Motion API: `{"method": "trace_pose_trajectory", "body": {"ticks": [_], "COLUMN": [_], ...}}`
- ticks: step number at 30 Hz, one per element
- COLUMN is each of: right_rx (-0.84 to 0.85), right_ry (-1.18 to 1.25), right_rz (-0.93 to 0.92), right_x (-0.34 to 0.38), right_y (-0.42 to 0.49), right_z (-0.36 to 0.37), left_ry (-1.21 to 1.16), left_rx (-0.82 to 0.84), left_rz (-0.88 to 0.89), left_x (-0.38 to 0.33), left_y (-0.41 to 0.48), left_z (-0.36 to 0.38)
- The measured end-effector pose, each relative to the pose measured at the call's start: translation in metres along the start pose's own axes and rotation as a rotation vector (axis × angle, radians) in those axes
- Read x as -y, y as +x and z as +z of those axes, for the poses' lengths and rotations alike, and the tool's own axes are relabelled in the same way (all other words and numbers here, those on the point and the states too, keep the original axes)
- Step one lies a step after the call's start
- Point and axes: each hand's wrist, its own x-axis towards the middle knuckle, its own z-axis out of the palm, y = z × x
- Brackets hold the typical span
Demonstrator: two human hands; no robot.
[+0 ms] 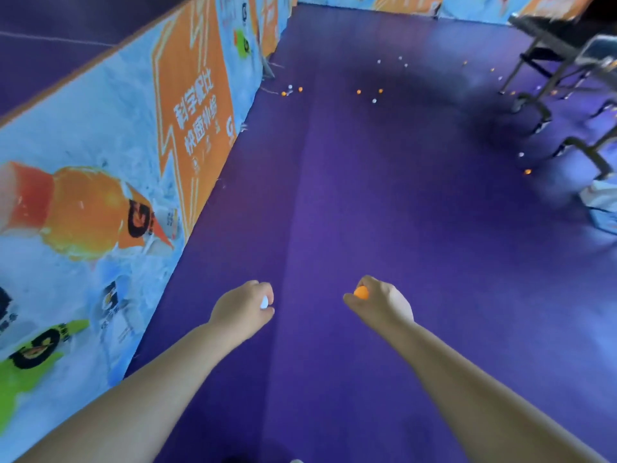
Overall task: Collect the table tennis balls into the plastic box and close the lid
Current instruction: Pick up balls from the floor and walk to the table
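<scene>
Holding two balls.
Clutching white ball (264,302) in left grip (243,309), orange ball (361,292) in right grip (379,304) (both above purple floor (367,195)).

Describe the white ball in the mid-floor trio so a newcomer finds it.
Look far down the purple floor, midway between the printed barrier on the left and the chairs on the right. Two orange balls lie side by side there; the white ball sits nearer the camera, the only white one of the three.
</scene>
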Motion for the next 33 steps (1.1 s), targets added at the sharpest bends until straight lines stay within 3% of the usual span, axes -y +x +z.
{"method": "trace_pose_trajectory", "body": {"ticks": [9,18,25,33], "right_rx": [-0.061,-0.220,-0.298,-0.426], "right_ry": [0.098,0.213,0.290,0.383], "right_rz": [0.164,0.471,0.642,0.717], "right_x": [-0.079,-0.137,-0.211,-0.358], "right_y": [0.103,0.232,0.310,0.417], "right_z": [-0.076,-0.168,-0.233,-0.334], "left_ry": [-0.037,-0.023,-0.036,-0.214], "left_rx": [0.111,0.274,0.362,0.412], "left_rz": [0.178,0.375,0.565,0.648], "left_x": [-0.124,-0.245,-0.393,-0.600], "left_y": [0.169,0.373,0.490,0.595], "left_z": [0.009,0.009,0.036,0.106]}}
